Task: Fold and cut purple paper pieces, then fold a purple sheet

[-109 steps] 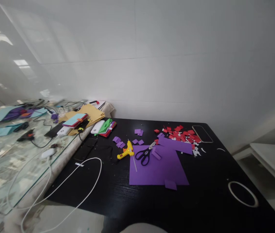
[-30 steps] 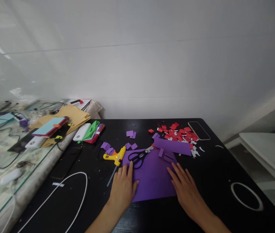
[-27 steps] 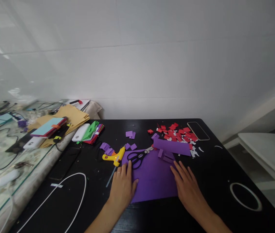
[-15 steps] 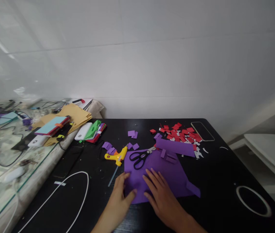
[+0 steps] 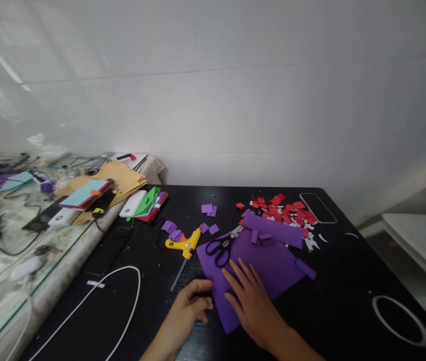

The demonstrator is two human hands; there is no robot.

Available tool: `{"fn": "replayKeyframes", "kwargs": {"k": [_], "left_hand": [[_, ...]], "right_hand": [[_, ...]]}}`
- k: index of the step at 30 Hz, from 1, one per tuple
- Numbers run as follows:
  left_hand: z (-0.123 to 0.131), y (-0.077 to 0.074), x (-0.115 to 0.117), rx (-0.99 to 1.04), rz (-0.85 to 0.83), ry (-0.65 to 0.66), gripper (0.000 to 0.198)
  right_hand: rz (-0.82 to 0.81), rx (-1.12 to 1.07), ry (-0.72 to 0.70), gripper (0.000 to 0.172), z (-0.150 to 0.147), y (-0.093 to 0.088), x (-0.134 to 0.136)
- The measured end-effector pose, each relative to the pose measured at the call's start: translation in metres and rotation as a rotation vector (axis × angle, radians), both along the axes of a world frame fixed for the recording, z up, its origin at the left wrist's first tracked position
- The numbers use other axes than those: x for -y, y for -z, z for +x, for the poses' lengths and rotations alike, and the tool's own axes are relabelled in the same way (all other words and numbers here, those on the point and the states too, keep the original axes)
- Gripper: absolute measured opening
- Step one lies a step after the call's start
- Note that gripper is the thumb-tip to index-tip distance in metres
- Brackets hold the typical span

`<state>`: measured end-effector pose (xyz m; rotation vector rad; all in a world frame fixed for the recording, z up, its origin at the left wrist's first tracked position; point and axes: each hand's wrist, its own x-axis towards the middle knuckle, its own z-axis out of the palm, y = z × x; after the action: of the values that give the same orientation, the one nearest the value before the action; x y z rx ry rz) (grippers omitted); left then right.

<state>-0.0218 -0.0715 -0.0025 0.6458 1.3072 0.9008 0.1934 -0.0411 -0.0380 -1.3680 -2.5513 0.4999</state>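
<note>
A purple sheet (image 5: 269, 268) lies turned at an angle on the black table, one corner pointing toward me. My right hand (image 5: 252, 303) rests flat on it, fingers spread. My left hand (image 5: 192, 306) is beside the sheet's left edge, fingers curved and apart, with nothing visible between them; whether a fingertip touches the edge, I cannot tell. Black-handled scissors (image 5: 222, 246) lie across the sheet's upper left, just beyond my right fingertips. Small folded purple pieces (image 5: 261, 236) and a purple strip (image 5: 273, 229) sit at its far side. Another small strip (image 5: 306, 268) is at its right corner.
A yellow glue gun (image 5: 184, 244) with a glue stick lies left of the sheet. Purple squares (image 5: 208, 209) and red scraps (image 5: 280, 208) are farther back. A white cable (image 5: 137, 286) loops at left. A phone (image 5: 318, 208) lies at the back right, a white ring (image 5: 401, 321) at right.
The purple sheet has turned counterclockwise, its near left corner swinging right and toward me. My left hand has come off the sheet to its left side. My right hand stays flat on it.
</note>
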Motion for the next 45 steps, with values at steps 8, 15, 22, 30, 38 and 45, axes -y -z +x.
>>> {"fn": "replayKeyframes", "kwargs": {"k": [8, 15, 22, 30, 38, 45], "left_hand": [[0.017, 0.012, 0.01, 0.207, -0.094, -0.176, 0.086], [0.024, 0.008, 0.016, 0.397, -0.166, -0.288, 0.087], [0.019, -0.001, 0.007, 0.511, -0.26, -0.265, 0.039], [0.022, 0.009, -0.002, 0.005, 0.053, -0.069, 0.038], [0.036, 0.012, -0.005, 0.022, 0.112, -0.169, 0.062], [0.043, 0.015, -0.007, 0.131, 0.023, -0.149, 0.072]], "right_hand": [[-0.023, 0.037, 0.03, 0.051, -0.001, 0.002, -0.003], [-0.03, 0.023, 0.065, 0.05, -0.003, 0.002, -0.001], [-0.065, 0.019, 0.087, 0.051, -0.004, -0.004, -0.001], [-0.03, 0.027, 0.087, 0.048, -0.007, -0.017, -0.004], [-0.004, 0.0, 0.066, 0.046, -0.005, -0.017, -0.005], [0.071, -0.102, 0.038, 0.045, 0.0, -0.013, -0.013]]}}
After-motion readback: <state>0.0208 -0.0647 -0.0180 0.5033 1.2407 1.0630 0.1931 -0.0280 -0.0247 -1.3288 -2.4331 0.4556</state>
